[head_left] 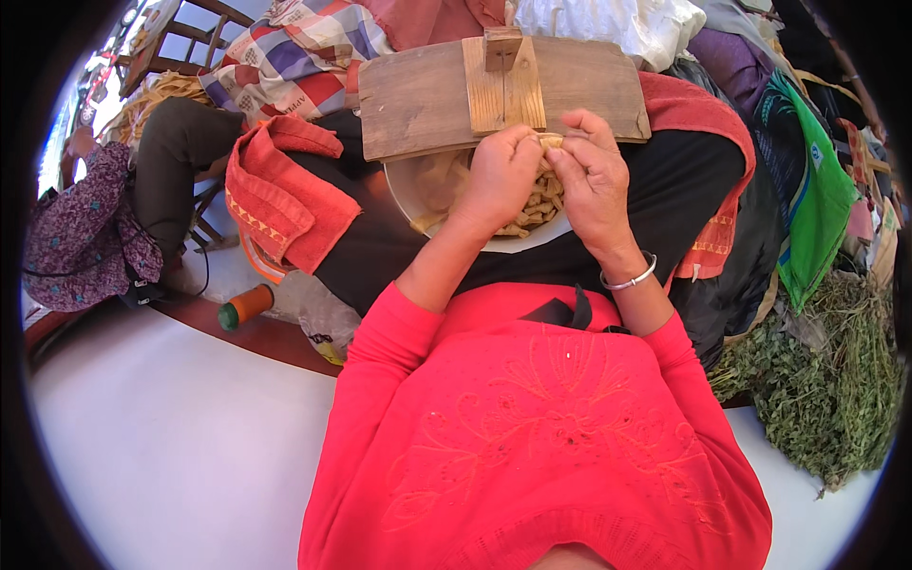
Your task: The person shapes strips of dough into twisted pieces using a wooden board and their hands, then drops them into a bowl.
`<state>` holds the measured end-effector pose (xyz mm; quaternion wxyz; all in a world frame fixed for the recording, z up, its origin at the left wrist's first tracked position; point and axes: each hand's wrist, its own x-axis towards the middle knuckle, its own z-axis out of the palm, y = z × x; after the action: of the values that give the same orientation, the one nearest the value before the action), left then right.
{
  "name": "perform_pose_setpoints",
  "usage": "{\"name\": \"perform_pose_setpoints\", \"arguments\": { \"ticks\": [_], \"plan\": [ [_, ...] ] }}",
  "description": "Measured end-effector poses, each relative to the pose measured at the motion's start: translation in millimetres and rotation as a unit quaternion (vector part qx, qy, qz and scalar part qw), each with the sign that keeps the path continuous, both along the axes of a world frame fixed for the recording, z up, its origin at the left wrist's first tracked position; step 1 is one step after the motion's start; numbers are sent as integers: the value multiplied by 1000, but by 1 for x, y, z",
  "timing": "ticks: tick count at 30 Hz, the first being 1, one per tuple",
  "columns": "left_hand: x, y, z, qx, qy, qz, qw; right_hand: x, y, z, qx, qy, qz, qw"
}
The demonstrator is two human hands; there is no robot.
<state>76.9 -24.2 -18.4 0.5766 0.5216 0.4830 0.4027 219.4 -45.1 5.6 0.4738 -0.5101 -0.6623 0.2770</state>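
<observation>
Small tan pod [551, 141], upper centre of frame, pinched betw. fingertips of both hands. Left hand [502, 179] & right hand [591, 180] each closed on it, touching, just above white bowl [404, 190] of pale pods [538, 207] on lap. Wooden board [418, 100] lies across bowl's far rim. Red towel [280, 195] at left; dried herb bundle [826, 380] lower right.

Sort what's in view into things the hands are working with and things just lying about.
In use:
left hand and right hand, pinching a small pale piece between them
white bowl of pale pieces on the lap
wooden board across the bowl

Lying about:
orange towel
green bag
dried herbs
checked cloth
orange-capped bottle
</observation>
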Motion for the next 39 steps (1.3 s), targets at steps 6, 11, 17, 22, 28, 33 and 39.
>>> {"name": "perform_pose_setpoints", "arguments": {
  "ticks": [6, 11, 17, 22, 28, 33, 39],
  "plan": [
    [-15, -42, 18, -166, -214, 13, 962, -1, 12, -2, -52, 204, -5, 978],
    [-45, -42, 11, 219, 198, 21, 955, 18, 16, -5, -181, 321, 44, 929],
    [-40, -16, 28, 388, 264, -11, 883, 26, 32, 40, -321, -64, 204, 923],
    [-36, -6, 28, 388, 204, -13, 899, 26, 34, 44, -350, 25, 240, 905],
    [-43, 1, 33, 220, 139, -61, 964, 32, 45, 32, -395, 175, 196, 880],
    [-62, 33, 22, 67, 56, -78, 993, 17, 60, 23, -295, 177, 135, 929],
    [-70, 57, 9, 45, 56, -58, 996, 11, 78, -4, -222, 112, 85, 965]
  ]
}}
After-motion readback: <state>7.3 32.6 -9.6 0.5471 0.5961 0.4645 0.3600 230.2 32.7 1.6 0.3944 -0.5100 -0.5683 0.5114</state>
